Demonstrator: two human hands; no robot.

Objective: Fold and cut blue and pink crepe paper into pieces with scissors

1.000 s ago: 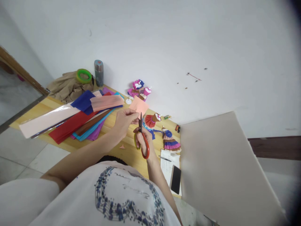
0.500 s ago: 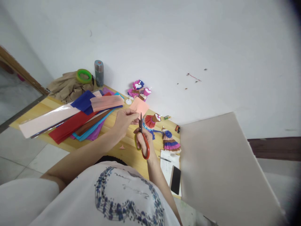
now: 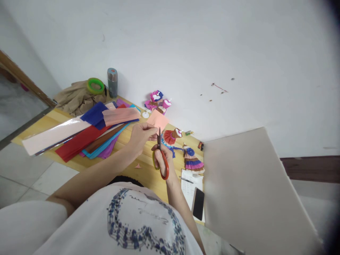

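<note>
Over the wooden table, my left hand (image 3: 143,135) pinches the lower edge of a peach-coloured paper square (image 3: 158,119). My right hand (image 3: 164,158) is closed around scissors (image 3: 165,169) with one red and one yellow-green handle loop. The scissor blades point up, away from me, and lie at the lower edge of the paper, close to my left fingertips. A small peach paper scrap (image 3: 137,166) rests on the table below my left hand. Just past my right hand stands a small dress-form figure (image 3: 170,136) in a red crepe-paper skirt.
Strips of coloured crepe paper (image 3: 79,141) are piled at the left. Behind them are a beige cloth (image 3: 77,99), a green tape roll (image 3: 95,86) and a thermos (image 3: 112,83). To the right lie a ruffled paper dress (image 3: 193,159), a notebook (image 3: 187,187) and a phone (image 3: 198,203), beside a pale panel (image 3: 247,191).
</note>
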